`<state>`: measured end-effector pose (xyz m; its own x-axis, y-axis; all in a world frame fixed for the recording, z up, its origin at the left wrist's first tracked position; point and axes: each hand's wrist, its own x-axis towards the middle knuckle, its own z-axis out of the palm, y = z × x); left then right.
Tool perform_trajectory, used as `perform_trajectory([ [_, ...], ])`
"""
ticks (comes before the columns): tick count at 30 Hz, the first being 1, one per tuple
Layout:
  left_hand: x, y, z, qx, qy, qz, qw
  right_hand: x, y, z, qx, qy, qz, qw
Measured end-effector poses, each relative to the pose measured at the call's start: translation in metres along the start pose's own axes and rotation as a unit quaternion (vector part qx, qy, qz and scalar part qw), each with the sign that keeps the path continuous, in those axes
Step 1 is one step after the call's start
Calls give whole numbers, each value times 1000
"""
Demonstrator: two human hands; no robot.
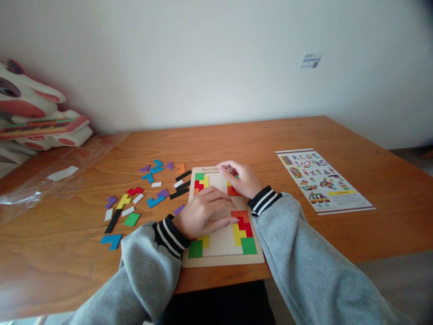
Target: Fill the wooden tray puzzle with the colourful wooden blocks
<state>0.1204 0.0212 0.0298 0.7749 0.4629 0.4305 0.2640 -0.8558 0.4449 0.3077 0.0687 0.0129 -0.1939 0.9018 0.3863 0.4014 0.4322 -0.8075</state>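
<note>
Board (219, 247) on counter (237, 140), coloured pieces (249, 246) in corners. Left hand (204, 210) over middle, right hand (242, 178) at far right corner; either grip: cannot tell, undersides hidden. Loose pieces (131, 220) left, sheet (324, 183) right.

Tabletop (237, 140): brn wood grain, back edge along white wall (189, 63). Wall, R of ctr: small printed sticker (310, 61), dk square at its lower R. Far L: white animal toy (37, 107) w/ reddish parts, partly out of frame, keyboard (43, 127) across front. Clear plastic wrap (76, 158) nr toy, blank-looking white label (62, 173) on it.
</note>
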Motion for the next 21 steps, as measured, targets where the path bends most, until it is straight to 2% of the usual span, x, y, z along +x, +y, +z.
perform_trajectory([
  [3, -6, -17, -11, 98, 84, -79, 988, 0, 3, 0, -24, 4, -21, 999],
  [5, -11, -31, -16, 155, 107, -137, 972, 0, 5, 1, -49, 0, -34, 998],
  [7, -16, -43, -18, 179, 100, -169, 964, -1, 8, 1, -69, -12, -47, 996],
  [9, -20, -50, -18, 178, 84, -174, 965, -1, 9, 2, -87, -28, -65, 994],
  [15, -23, -50, -17, 169, 13, -132, 977, -4, 4, 5, -117, -101, -139, 978],
  [21, -25, -51, -19, 190, 4, -148, 971, -5, 7, 6, -149, -79, -132, 977],
])
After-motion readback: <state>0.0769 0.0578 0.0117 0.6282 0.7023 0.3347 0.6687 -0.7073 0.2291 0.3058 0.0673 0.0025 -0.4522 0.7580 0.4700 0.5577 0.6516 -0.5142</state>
